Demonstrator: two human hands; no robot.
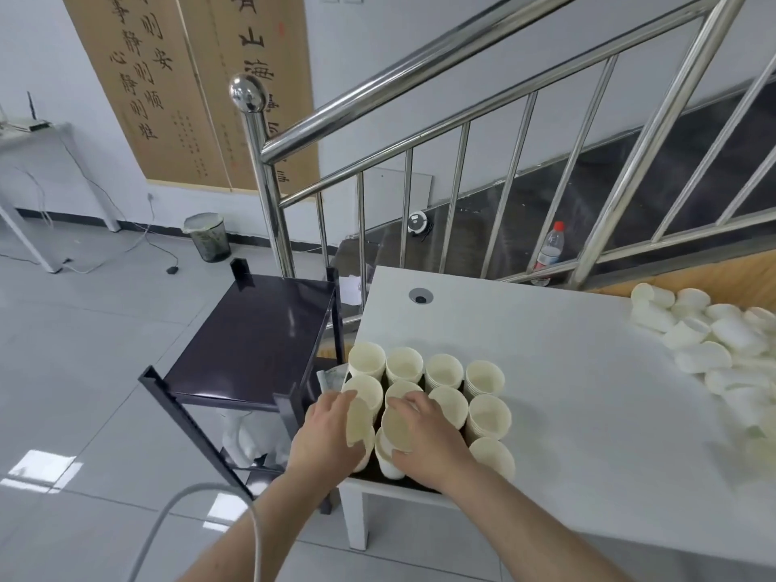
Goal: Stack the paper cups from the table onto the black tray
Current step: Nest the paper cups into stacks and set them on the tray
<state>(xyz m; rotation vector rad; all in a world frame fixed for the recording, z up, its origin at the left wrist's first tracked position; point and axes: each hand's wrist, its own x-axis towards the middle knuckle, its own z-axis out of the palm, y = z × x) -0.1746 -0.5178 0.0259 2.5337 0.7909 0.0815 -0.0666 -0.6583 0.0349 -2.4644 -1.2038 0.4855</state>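
Several stacks of cream paper cups point(485, 378) stand upright in rows on a black tray point(365, 476) at the white table's near left corner. My left hand point(325, 434) grips a cup stack point(359, 420) at the tray's left side. My right hand point(424, 438) grips a neighbouring cup stack point(397, 426) near the tray's front, its rim tilted toward me. A heap of loose paper cups point(709, 342) lies on its sides at the table's far right. Most of the tray is hidden under the cups and my hands.
The white table point(567, 371) has a cable hole point(420, 296) near its back left. A black shelf cart point(256, 329) stands just left of the table. A steel stair railing point(462, 132) runs behind, with a plastic bottle point(548, 252) beyond it. A waste bin point(208, 237) sits on the floor.
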